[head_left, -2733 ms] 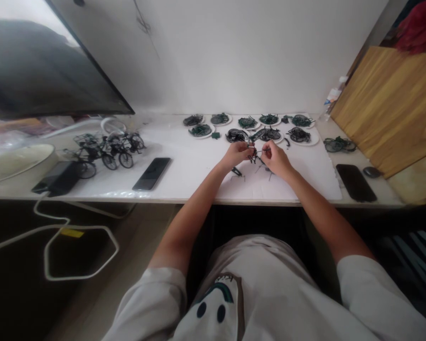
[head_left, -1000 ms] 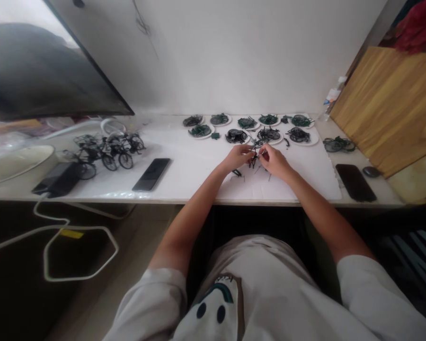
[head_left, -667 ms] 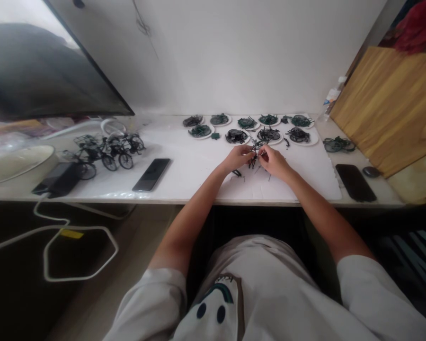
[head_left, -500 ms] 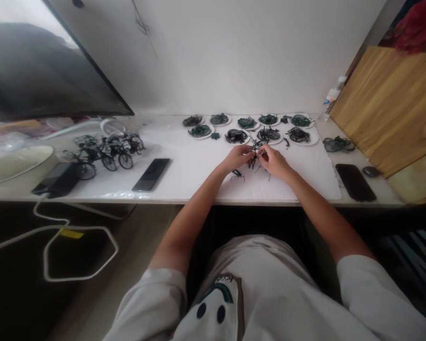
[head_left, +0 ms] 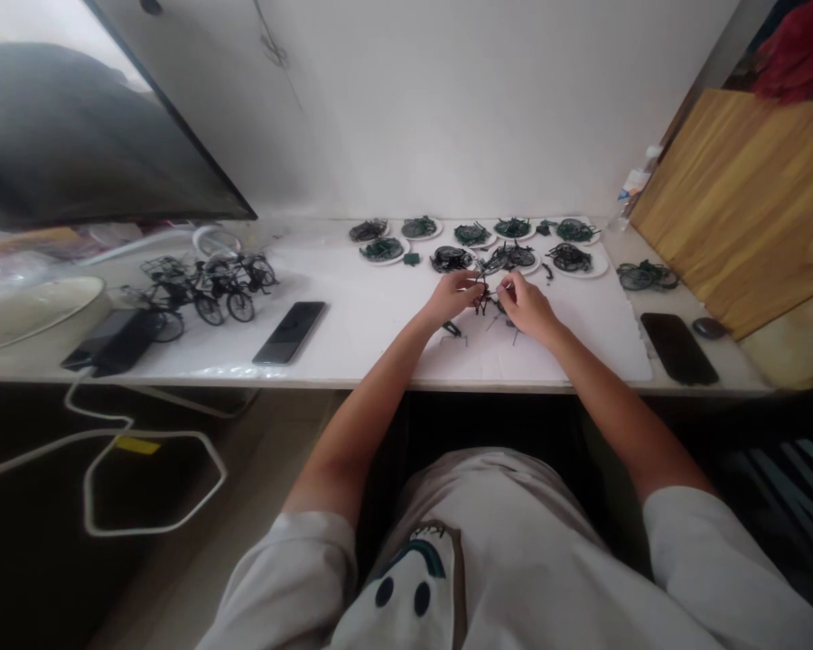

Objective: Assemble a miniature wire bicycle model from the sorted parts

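My left hand is closed around a dark, thin-limbed model bicycle frame, held above the white sheet over the table. To its right, my right hand is pinched with its fingertips just beside the frame. What sits in that pinch is too small to make out. Below my left hand, a small black part lies on the sheet. Thin dark pieces lie under my right hand, partly hidden by it. Behind my hands, plates of dark bicycle parts stand close by.
Several assembled model bicycles stand at the left, near a black power adapter and a white basin. A phone lies left of centre, another phone at the right. A bottle stands by the wooden board.
My hands have drawn slightly apart, the right one shifting a little to the right. The frame stays in my left hand, moved slightly left.
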Motion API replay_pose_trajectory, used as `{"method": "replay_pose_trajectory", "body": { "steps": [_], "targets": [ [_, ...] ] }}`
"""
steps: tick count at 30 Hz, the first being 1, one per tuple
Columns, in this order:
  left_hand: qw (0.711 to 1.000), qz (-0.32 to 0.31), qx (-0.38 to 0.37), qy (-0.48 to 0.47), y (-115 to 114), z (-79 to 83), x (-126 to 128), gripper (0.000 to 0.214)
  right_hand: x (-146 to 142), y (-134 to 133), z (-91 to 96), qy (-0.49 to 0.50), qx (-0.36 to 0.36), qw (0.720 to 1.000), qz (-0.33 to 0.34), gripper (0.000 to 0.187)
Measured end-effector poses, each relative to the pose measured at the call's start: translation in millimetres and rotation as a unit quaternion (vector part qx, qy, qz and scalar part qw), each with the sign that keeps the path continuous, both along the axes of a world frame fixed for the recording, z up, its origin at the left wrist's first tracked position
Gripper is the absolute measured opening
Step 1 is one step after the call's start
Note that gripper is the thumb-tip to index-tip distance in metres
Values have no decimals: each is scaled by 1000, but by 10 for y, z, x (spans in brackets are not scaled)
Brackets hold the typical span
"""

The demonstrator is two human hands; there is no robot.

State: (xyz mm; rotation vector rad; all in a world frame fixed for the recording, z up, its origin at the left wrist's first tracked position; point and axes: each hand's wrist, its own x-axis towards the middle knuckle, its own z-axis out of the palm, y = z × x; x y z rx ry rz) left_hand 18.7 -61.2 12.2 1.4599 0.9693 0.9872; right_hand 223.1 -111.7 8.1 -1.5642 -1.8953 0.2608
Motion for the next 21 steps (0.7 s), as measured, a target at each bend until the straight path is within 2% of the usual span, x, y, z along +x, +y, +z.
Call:
{"method": "replay_pose_trajectory", "body": {
  "steps": [9,21],
  "targets": [
    [1000,6,9,-20,49,-35,-9,42,45,64,-62,-20,7,1000,-18,35],
    [1000,-2,19,-20,43,-34,-24,44,14,40,-27,-6,42,999,-10,32]
  ]
}}
